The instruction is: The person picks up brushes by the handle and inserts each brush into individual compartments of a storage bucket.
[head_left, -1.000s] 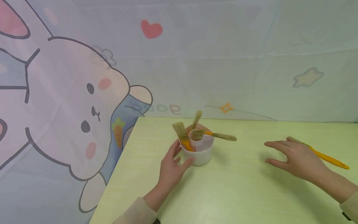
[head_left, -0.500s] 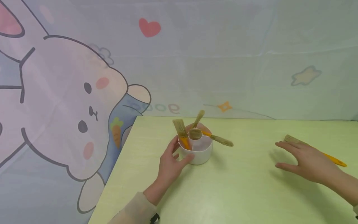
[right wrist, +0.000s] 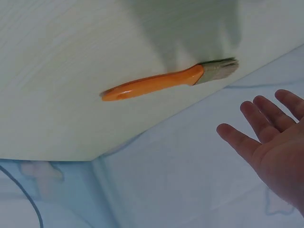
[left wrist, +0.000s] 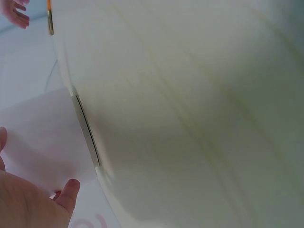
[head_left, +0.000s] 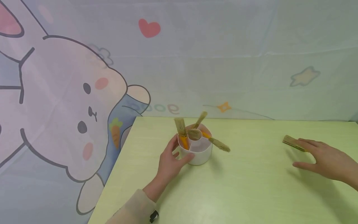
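Note:
A white round divided holder [head_left: 202, 158] stands on the table, gripped at its left side by my left hand [head_left: 170, 164], thumb on the front wall. Several bristle brushes stand in it, bristles up: a flat brush [head_left: 180, 127] at left, one brush [head_left: 201, 117] at the back, one leaning brush [head_left: 219, 144] at right, and wide bristles [head_left: 195, 134] in the central ring. My right hand [head_left: 325, 159] hovers with extended fingers over another flat brush [head_left: 291, 141], partly hiding it. In the right wrist view, the orange-handled brush [right wrist: 152, 86] lies apart from those fingers.
The pale yellow-green table [head_left: 237, 186] meets a printed cloth backdrop [head_left: 223, 62] behind. On the left, the cloth with its rabbit figure [head_left: 70, 109] hangs beside the table's slanting edge.
My right hand has moved rightward along the loose brush, baring its bristles and covering its handle. In the holder the brushes have swung clockwise, the right one tipping nearer me. My left hand keeps its grip.

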The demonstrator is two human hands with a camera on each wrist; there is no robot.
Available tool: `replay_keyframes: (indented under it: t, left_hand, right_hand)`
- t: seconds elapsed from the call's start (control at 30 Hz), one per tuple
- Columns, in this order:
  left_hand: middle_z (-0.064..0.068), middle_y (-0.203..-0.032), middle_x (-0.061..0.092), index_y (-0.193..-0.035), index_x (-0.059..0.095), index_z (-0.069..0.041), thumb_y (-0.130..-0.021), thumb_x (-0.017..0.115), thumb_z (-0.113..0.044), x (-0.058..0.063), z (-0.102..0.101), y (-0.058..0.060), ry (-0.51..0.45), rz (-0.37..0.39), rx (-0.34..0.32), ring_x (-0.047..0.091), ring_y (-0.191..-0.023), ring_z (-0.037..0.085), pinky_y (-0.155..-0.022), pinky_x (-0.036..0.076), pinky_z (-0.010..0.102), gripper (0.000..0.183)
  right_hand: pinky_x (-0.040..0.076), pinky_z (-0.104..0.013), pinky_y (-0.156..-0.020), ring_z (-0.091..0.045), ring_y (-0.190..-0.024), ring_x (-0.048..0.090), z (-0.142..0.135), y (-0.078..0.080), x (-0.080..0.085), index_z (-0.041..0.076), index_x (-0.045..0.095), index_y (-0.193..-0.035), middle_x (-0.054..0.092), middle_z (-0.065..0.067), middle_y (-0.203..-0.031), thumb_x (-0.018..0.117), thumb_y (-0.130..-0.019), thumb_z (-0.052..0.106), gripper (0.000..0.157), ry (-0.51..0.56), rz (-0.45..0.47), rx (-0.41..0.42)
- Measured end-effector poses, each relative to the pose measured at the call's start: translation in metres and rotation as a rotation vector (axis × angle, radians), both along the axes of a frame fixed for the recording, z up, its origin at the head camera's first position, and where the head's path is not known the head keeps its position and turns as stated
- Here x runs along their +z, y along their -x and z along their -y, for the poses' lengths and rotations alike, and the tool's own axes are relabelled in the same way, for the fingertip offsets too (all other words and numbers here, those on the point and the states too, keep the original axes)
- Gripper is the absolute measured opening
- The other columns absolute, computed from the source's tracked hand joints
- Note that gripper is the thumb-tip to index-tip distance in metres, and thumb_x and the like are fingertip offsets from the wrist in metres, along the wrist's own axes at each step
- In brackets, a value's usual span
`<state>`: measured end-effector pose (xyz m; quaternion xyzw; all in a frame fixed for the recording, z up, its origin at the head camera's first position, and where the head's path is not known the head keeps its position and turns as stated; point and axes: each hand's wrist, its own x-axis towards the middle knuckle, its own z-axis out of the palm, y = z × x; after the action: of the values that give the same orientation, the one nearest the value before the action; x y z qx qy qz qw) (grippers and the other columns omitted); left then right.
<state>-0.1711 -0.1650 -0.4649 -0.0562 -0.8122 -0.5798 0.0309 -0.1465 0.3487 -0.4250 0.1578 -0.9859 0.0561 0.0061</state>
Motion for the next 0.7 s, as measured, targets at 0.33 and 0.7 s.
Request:
replay_keyframes:
  t: [0.33, 0.7]
  left_hand:
    - [0.003, -0.163, 0.05, -0.166, 0.04, -0.02, -0.089, 0.09, -0.028, 0.0, 0.004, 0.004, -0.023, 0.015, -0.035, 0.05, -0.148, 0.027, -0.115, 0.051, 0.051, 0.092]
    - [0.006, -0.164, 0.048, -0.167, 0.037, -0.018, -0.09, 0.09, -0.027, 0.001, 0.008, 0.005, -0.041, 0.041, -0.066, 0.05, -0.149, 0.03, -0.115, 0.051, 0.05, 0.093]
  right_hand:
    - [0.048, -0.079, -0.091, -0.069, -0.12, 0.05, -0.035, 0.015, 0.001, -0.012, 0.042, -0.151, 0.046, -0.048, -0.142, 0.077, -0.096, 0.053, 0.093, -0.059, 0.05, -0.076]
    - [0.048, -0.08, -0.092, -0.071, -0.118, 0.052, -0.051, 0.03, -0.009, -0.019, 0.045, -0.146, 0.046, -0.052, -0.139, 0.075, -0.099, 0.051, 0.09, -0.09, 0.077, -0.069]
